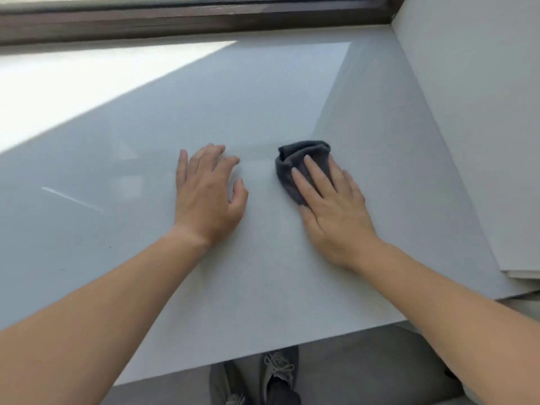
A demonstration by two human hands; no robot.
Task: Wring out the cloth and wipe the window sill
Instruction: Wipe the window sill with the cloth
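I see indoor room at window: wide white sill (204, 97), dark frame (175, 21), white wall (482, 112), grey floor (365, 369) below.

The near part of the crumpled dark grey cloth (304, 152) is hidden under the right hand (330, 209). Beyond the cloth, the dark brown window frame (175, 21) runs off the top edge. Below the cloth, grey laced shoes (279, 372) are cut by the pale grey window sill (263, 287) and the bottom edge.

Only one cam here, wide-angle, worn on your head, aimed forward and steeply down at the window sill (263, 97) from close up. The window frame (190, 21) runs along the top edge and your shoes (280, 372) show at the bottom
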